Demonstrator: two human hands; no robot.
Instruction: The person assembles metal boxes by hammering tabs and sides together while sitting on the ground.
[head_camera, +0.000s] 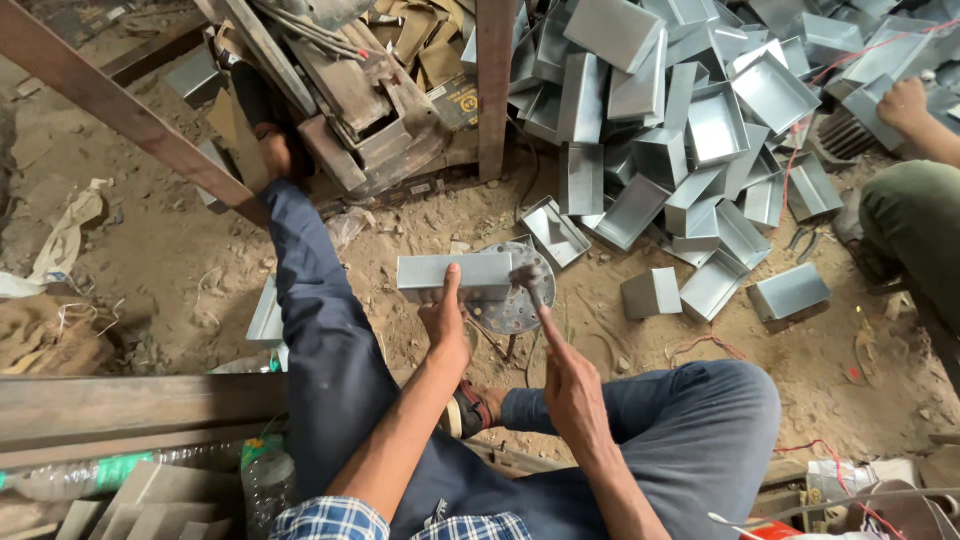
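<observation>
Person seated on dirt floor, view looking down. Left hand (446, 325) at frame centre grasps a grey sheet-metal box (455, 277), thumb up against its near face, fingers hidden behind. Box is a long rectangular tray of folded metal, dull grey, lying on its side across a round perforated metal plate (520, 300) that sits on the ground just right of centre; the box's right end overlaps the plate. Right hand (572, 390) clenched round a hammer handle, hammer (532, 285) head blurred, at or just over the box's right end, contact hard to tell.

Open room: bare dirt patch to the right of the plate, between it and a single loose box (652, 293); more dirt at left centre. Tight elsewhere: outstretched left leg in blue trousers (320, 330) runs up the left side of the box, bent right knee (700, 420) closes the lower right. Rusty steel bar (120, 110) crosses upper left diagonally, upright post (494, 90) top centre. Big heap of same grey boxes (690, 110) fills upper right. Another person's hand (903, 103) at the far upper right edge rests on the heap. Plastic bottle (265, 480) lower left by wooden planks (130, 405)
</observation>
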